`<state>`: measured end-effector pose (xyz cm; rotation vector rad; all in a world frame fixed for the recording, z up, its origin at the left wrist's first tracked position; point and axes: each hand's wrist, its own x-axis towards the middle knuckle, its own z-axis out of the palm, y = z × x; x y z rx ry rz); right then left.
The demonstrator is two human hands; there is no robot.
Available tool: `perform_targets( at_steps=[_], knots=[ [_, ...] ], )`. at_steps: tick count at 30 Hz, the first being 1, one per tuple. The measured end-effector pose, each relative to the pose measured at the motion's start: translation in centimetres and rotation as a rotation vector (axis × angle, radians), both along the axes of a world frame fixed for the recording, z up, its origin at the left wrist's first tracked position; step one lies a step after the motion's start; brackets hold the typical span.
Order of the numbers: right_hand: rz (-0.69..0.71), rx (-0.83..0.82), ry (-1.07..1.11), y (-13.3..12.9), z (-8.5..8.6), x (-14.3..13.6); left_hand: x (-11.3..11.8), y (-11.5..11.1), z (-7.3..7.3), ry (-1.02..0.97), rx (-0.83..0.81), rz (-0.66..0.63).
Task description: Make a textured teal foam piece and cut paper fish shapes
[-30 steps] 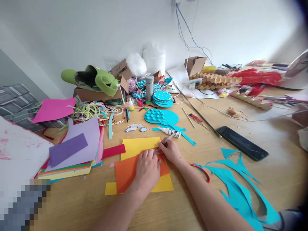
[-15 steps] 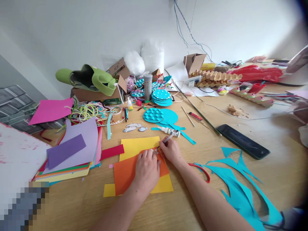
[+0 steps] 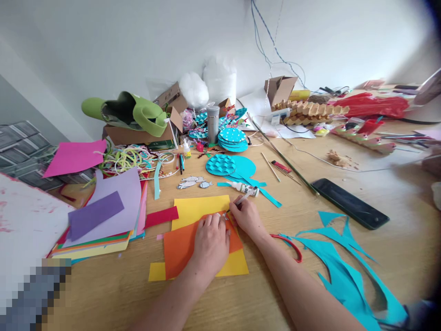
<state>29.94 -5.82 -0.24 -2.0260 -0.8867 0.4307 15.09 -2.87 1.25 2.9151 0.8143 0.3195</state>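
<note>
My left hand (image 3: 212, 241) lies flat on an orange sheet of paper (image 3: 177, 250), pressing it down near its upper right. Under the orange sheet is yellow paper (image 3: 200, 205), showing above it and along its lower edge. In my right hand (image 3: 247, 215) is a slim white pen (image 3: 244, 197), its tip at the orange sheet's upper right corner. A small white piece there is partly covered by my left fingers. Just beyond lies a glue bottle (image 3: 247, 189) on its side. Fish cutouts (image 3: 189, 182) rest to the left of it.
Stacked coloured paper (image 3: 117, 207) and a red strip (image 3: 161, 216) lie left. On the right are a phone (image 3: 349, 202), blue paper scraps (image 3: 339, 262) and a red-handled tool (image 3: 292, 246). Behind stand a grey flask (image 3: 212, 124) and a box with a green visor (image 3: 148, 117).
The view has shifted very slightly, so everything sits a little to the right. Both hands stay in place on the orange sheet, the right one still holding the pen.
</note>
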Motion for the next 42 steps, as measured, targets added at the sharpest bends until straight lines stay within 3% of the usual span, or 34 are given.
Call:
perform_targets(
  at_steps=[24,33,42],
  knots=[
    [0.081,0.039,-0.034,-0.36,-0.07,-0.24,-0.10,0.22,-0.16,0.026,0.049,-0.022],
    [0.173,0.063,0.078,-0.71,0.18,0.02,-0.17,0.11,-0.30,0.016,0.050,-0.039],
    [0.154,0.073,0.053,-0.70,-0.12,0.06,-0.26,0.06,0.10,0.020,0.037,-0.046]
  ],
)
